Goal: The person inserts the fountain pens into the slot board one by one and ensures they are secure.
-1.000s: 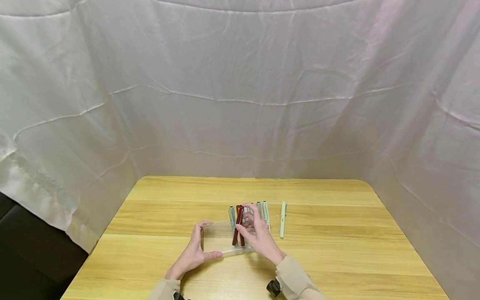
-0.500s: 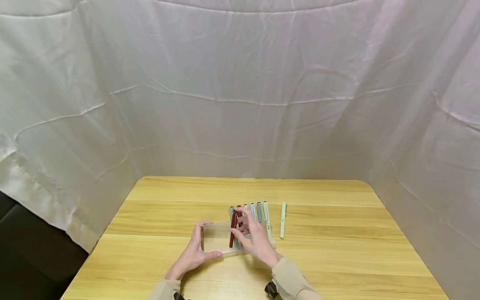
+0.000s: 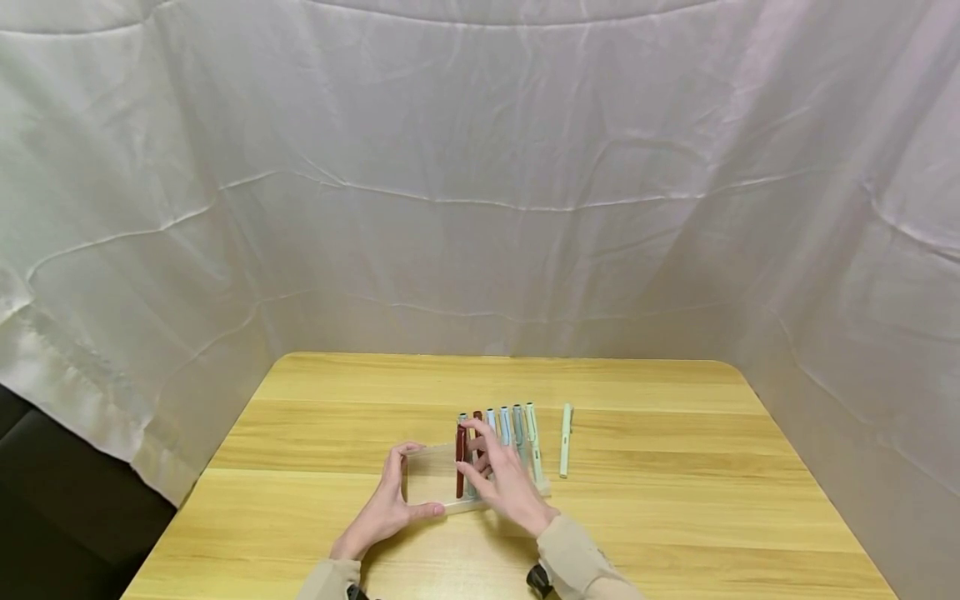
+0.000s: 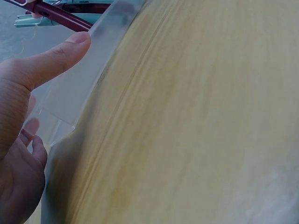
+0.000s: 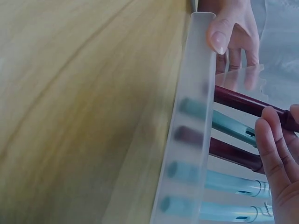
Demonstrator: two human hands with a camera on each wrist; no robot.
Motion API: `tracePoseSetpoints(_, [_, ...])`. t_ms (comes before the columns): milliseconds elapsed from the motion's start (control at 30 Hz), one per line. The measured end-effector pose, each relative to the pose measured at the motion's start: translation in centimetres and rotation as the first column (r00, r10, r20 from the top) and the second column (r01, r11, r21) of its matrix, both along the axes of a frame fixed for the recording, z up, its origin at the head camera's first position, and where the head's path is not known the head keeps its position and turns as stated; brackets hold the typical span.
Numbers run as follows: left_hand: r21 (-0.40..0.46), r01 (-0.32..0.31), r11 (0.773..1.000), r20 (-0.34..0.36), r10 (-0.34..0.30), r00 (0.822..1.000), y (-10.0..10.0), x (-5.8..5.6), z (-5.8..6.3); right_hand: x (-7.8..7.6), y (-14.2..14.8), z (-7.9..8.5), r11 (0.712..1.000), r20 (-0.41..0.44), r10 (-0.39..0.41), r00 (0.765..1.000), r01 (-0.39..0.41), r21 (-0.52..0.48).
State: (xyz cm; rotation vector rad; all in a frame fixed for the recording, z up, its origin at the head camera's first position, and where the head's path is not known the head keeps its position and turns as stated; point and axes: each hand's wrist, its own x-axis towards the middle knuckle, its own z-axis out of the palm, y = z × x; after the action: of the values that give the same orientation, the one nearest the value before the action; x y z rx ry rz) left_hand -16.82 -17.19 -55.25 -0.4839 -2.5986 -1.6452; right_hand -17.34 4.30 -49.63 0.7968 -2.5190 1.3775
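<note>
My left hand (image 3: 386,504) grips the left end of a clear plastic box (image 3: 431,477), its thumb along the near wall and fingers round the far side. Between thumb and fingers, my right hand (image 3: 510,487) pinches a dark red pen (image 3: 461,467) over the box. Several pens lie side by side in the box: a teal one beside the held pen, another dark red pen (image 3: 477,425), light blue pens (image 3: 506,423), a grey-green pen (image 3: 518,421) and a pale green pen (image 3: 533,433). In the right wrist view, their ends show blurred through the frosted box wall (image 5: 191,93).
A lone pale green pen (image 3: 566,442) lies on the wooden table (image 3: 660,483) right of the box. Light curtains (image 3: 495,250) surround the table at the back and sides. Something dark (image 3: 60,500) stands at the lower left.
The right hand has moved left with the dark red pen. That pen has turned from slanted to nearly parallel with the others. The left hand and box stay put.
</note>
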Motion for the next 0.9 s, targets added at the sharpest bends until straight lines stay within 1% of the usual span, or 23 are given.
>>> tracePoseSetpoints(233, [0.005, 0.002, 1.000, -0.015, -0.002, 1.000, 0.05, -0.05, -0.11, 0.03, -0.17, -0.24, 1.000, -0.021, 0.029, 0.999, -0.029, 0.005])
tracePoseSetpoints(467, [0.004, 0.006, 1.000, -0.015, -0.006, 1.000, 0.04, -0.13, -0.22, 0.02, -0.25, -0.56, 0.997, -0.100, 0.039, 0.994, -0.032, 0.069])
tracePoseSetpoints(600, [0.004, 0.005, 1.000, -0.010, -0.005, 1.000, 0.03, -0.13, -0.27, 0.11, -0.30, -0.74, 0.996, -0.126, 0.050, 0.991, -0.041, 0.076])
tracePoseSetpoints(767, [0.000, 0.006, 1.000, -0.008, -0.006, 1.000, -0.02, -0.11, -0.32, -0.04, -0.51, -0.93, 0.996, -0.187, 0.039, 0.982, -0.023, 0.086])
tracePoseSetpoints(900, [-0.011, 0.012, 1.000, -0.024, -0.012, 1.000, -0.03, -0.15, -0.34, -0.17, -0.76, -0.95, 0.995, -0.233, 0.005, 0.973, 0.018, 0.099])
